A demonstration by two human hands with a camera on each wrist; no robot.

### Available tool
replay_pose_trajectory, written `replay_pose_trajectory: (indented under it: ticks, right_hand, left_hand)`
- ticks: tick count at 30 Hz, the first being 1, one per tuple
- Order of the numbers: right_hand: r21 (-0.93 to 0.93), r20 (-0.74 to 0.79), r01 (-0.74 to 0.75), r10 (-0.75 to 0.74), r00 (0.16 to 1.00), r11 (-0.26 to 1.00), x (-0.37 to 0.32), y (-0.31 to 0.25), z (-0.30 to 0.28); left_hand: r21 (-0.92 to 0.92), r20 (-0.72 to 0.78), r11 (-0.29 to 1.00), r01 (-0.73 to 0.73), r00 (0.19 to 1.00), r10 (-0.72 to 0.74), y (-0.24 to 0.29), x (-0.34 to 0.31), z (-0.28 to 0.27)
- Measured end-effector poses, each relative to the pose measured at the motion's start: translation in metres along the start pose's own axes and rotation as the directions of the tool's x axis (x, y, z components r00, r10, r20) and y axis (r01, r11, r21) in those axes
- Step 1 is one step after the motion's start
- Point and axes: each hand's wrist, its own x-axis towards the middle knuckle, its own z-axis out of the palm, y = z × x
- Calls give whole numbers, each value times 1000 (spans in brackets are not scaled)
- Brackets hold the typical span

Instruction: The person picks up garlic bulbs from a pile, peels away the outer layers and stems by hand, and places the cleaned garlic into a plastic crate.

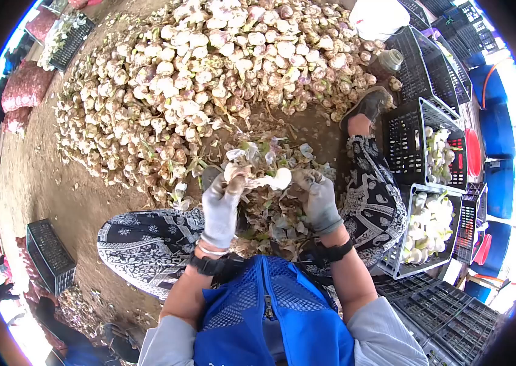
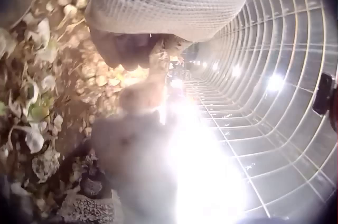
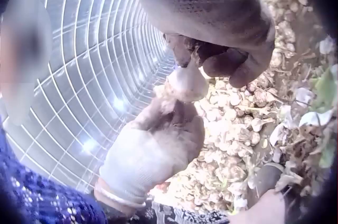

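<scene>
Both hands wear pale, soiled gloves and meet over a litter of peeled skins (image 1: 276,219) between the person's legs. The left hand (image 1: 220,210) grips a garlic bulb (image 1: 281,178) by its stem end, where loose brownish skin bunches at the fingers. White and smooth, the bulb points towards the right hand (image 1: 320,201). In the right wrist view, the right hand's curled fingers and thumb close on the tapered top of the bulb (image 3: 188,82), with the left hand (image 3: 153,147) below it. Glare and blur hide much of the left wrist view.
A large heap of unpeeled garlic (image 1: 209,67) spreads ahead. To the right stand black crates, a grey-rimmed crate (image 1: 401,244) of white bulbs, and blue barrels (image 1: 498,134). A glass jar (image 1: 390,60) stands beside the right shoe (image 1: 367,107). Another crate (image 1: 50,256) lies left.
</scene>
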Motion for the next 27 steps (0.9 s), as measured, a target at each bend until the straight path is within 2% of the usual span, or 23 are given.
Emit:
replay_pose_trajectory:
  ticks: [1,2,3,5,6,7,9,10,11,13,14,15,16,17,18,19,20,21,22,23,24,25,27]
  right_hand:
    - [75,-46,-50,53,998,996,-1,-1,-3]
    - [6,-11,-15,15,1000,1000,0,0,-5]
    - [10,-14,-15,15,1000,1000,-2,1,-7]
    - [219,2,-20,20,1000,976,-4,2,-6]
    - [220,4,-19,18,1000,975,-3,5,-9]
    - [235,45,-7,-4,999,972,-1,12,-14]
    - [255,85,1,-24,996,967,-2,6,-6]
    - [231,81,-17,-2,997,973,-3,2,-3]
    - [206,74,-37,23,997,978,-5,-2,1]
    - [204,115,-9,-15,993,979,-5,5,0]
    - [203,159,24,-57,986,979,-4,4,1]
    - [202,158,24,-57,986,979,-4,1,1]
    - [136,151,27,-48,987,990,-6,-3,-2]
    - [69,144,26,-36,989,997,-8,-7,-4]
    - [258,224,-48,-12,974,965,-7,-11,-7]
    - [259,220,-50,-9,975,965,-8,-12,-5]
    - [337,240,-55,-30,970,940,-9,-16,2]
    - [415,258,-61,-53,965,908,-10,-17,7]
    - [418,256,-63,-51,965,906,-7,-12,6]
    - [364,257,-107,11,966,925,-4,-7,6]
    - [308,256,-152,73,964,939,-1,-3,5]
    - [308,257,-154,74,964,939,1,-3,2]
    - [502,67,-54,24,997,863,6,-11,-8]
  left_hand:
    - [107,6,991,-80,997,80,3,-2,-8]
    - [59,-28,989,-137,990,139,3,1,-10]
    - [-75,-79,984,-162,985,156,6,1,-14]
    - [-70,-192,988,-141,973,125,14,6,-22]
    - [295,-55,950,-102,991,123,28,13,-30]
    - [833,79,522,-183,973,216,18,22,-42]
    - [859,268,369,-354,926,265,15,21,-32]
    - [759,348,504,-413,911,222,13,21,-25]
    - [710,448,479,-516,856,258,12,20,-12]
    - [641,567,477,-602,790,234,5,14,10]
    - [641,566,478,-601,790,234,7,11,17]
    - [629,521,634,-449,849,85,11,7,23]
    - [602,485,753,-267,871,-79,13,5,26]
    - [601,484,755,-262,871,-83,11,4,25]
    - [524,467,845,-105,865,-183,9,4,23]
    - [435,461,898,61,842,-281,6,5,20]
    - [326,478,938,116,836,-269,5,5,20]
    - [328,477,937,119,835,-273,4,3,21]
    - [77,477,949,305,824,-304,4,-1,22]
    - [-180,484,868,463,810,-331,6,-2,24]
    - [-266,538,872,410,814,-218,-2,3,19]
    - [-267,537,873,409,815,-218,-1,6,15]
    - [-252,508,877,409,827,-240,6,11,9]
